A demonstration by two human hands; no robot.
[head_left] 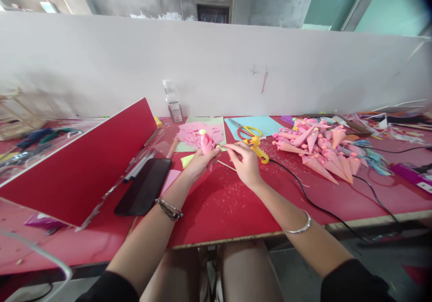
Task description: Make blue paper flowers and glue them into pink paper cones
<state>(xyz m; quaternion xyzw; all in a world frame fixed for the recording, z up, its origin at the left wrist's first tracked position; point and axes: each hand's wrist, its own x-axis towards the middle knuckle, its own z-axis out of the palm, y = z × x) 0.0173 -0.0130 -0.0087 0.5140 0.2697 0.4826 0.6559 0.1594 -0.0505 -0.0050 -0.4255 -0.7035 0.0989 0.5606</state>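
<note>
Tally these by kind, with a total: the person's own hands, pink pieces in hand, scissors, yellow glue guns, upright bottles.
Left hand, right hand: 2
Held pink piece: 1
Scissors: 1 pair
Yellow glue gun: 1
Upright bottle: 1
Total: 6

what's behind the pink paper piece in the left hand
Behind the pink paper piece lie pink cut-outs on a pale green sheet. Whatever the piece and left hand cover cannot be seen.

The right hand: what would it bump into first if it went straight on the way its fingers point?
Most likely the left hand, around the pink piece it holds, close ahead of the right hand. Depth is unclear, so it might pass slightly above.
</note>
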